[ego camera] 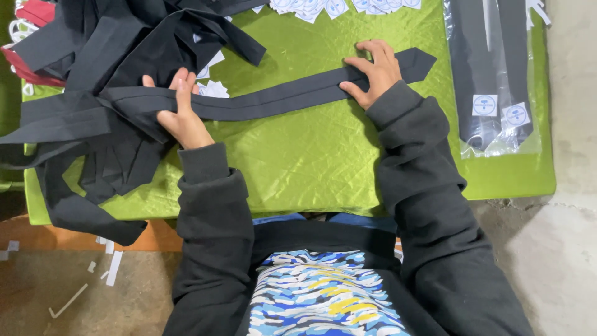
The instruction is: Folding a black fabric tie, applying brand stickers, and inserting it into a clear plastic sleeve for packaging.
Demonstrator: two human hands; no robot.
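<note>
A black necktie (280,98) lies stretched across a table covered in green satin cloth (311,155). Its pointed narrow end (420,61) is at the right, its wide end at the left. My left hand (179,112) presses flat on the tie's wide part, fingers apart. My right hand (373,71) rests on the narrow part near the tip, fingers spread on the fabric. Both arms wear dark sleeves.
A heap of black ties (124,43) fills the table's far left, with red fabric (34,15) behind it. White paper tags (336,6) lie along the far edge. Ties packed in clear bags (494,74) lie at the right. Paper scraps (112,264) litter the floor.
</note>
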